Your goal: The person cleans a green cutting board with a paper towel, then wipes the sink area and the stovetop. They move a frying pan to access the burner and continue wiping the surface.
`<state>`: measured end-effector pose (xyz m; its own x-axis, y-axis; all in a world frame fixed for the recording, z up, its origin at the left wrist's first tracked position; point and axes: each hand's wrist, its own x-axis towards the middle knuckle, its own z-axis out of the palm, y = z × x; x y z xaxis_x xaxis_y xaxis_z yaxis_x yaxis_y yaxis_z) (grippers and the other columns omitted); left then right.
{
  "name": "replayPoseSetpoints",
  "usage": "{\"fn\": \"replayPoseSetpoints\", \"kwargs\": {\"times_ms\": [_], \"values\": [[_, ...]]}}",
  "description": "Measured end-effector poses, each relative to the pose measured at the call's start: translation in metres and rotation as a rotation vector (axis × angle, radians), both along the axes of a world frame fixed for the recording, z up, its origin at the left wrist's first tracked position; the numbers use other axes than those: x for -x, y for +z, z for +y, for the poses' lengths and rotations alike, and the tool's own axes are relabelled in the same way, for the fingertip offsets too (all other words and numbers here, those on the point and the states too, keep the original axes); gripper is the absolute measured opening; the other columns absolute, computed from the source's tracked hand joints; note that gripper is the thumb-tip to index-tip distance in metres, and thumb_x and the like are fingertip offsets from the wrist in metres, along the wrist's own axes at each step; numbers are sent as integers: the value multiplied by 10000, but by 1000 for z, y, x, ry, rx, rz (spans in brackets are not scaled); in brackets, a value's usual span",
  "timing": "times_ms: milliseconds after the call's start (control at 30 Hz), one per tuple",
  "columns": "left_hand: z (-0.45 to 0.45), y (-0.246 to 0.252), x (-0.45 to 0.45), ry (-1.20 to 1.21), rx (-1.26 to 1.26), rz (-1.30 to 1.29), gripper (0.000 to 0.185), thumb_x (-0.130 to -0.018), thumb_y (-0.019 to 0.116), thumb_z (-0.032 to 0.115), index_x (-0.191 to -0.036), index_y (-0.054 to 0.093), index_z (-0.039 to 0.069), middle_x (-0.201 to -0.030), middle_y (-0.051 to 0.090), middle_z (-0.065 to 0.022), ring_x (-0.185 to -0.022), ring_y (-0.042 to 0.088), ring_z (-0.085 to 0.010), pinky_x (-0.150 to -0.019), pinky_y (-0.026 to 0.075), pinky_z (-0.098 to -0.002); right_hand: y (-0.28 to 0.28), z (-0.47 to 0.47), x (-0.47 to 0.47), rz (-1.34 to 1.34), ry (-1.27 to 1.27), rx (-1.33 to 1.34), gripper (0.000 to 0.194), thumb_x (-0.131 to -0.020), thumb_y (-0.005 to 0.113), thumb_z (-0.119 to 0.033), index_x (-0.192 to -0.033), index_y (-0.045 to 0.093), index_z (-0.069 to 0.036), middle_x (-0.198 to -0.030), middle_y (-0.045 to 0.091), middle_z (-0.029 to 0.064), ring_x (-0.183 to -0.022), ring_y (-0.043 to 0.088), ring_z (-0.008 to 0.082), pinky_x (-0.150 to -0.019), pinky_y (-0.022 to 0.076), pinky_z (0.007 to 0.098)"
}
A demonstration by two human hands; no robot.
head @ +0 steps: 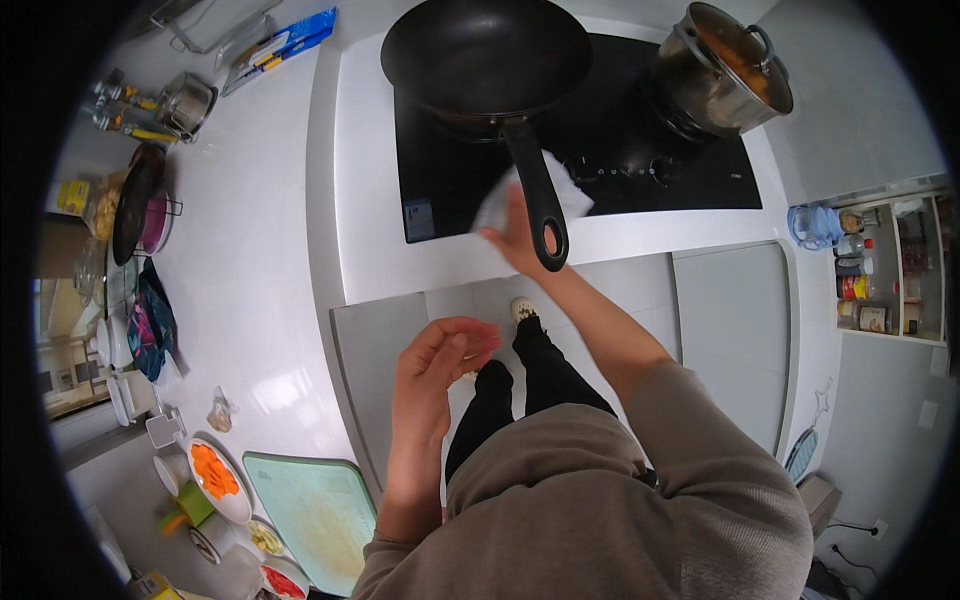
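Observation:
My right hand [517, 232] is under the handle of a black wok [487, 60], its fingers on a white cloth [566, 191] that lies on the front of the black glass cooktop [450, 180]. The handle hides part of the hand and cloth. My left hand [442, 349] is raised in front of my body with fingers loosely bent and nothing visible in it. The wok appears empty inside. A steel pot [720, 75] with reddish-orange contents, its glass lid on top, stands on the right of the cooktop.
A green cutting board [315, 517] lies at lower left, beside a plate of orange slices [215, 472] and a bowl of red pieces [283, 581]. A small saucepan [185, 105] and blue packets [289, 45] are at upper left. Shelves [892, 266] with bottles stand right.

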<state>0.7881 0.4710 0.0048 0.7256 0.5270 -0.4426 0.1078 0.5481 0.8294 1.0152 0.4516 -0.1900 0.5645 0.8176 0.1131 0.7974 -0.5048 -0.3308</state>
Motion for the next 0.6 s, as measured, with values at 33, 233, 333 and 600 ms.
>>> {"fn": "replayPoseSetpoints", "kwargs": {"times_ms": [33, 233, 333, 600], "values": [[-2, -2, -3, -10, 9, 1, 226, -946, 444, 117, -1065, 576, -22, -1045, 650, -163, -970, 652, -262, -847, 504, -327, -23, 22, 7, -43, 41, -67, 883, -837, 485, -618, -1436, 254, -12, -1525, 151, 187, -1409, 115, 375, -1140, 96, 471], [-8, -8, -8, -40, 6, 64, 226, -942, 441, 113, -1072, 570, -21, -1052, 644, -160, -980, 644, -263, -859, 500, -327, -7, 68, 20, -54, 280, -41, 775, -882, 474, -555, -1435, 282, -46, -1532, 177, 125, -1421, 115, 304, -1147, 79, 462], [-10, -23, -24, -103, 50, 35, 223, -946, 443, 120, -1070, 570, -16, -1054, 642, -156, -980, 643, -250, -856, 500, -318, -22, 7, -12, -52, 197, -61, 724, -887, 522, -471, -1425, 302, -39, -1513, 230, 129, -1402, 195, 303, -1145, 125, 434], [-21, -48, -73, -242, 120, 78, 207, -957, 448, 133, -1036, 577, -8, -1033, 653, -149, -953, 654, -240, -820, 517, -310, 12, -118, -74, -35, -69, -9, 660, -911, 521, -342, -1429, 278, -11, -1510, 235, 140, -1402, 207, 303, -1134, 175, 445]]}}
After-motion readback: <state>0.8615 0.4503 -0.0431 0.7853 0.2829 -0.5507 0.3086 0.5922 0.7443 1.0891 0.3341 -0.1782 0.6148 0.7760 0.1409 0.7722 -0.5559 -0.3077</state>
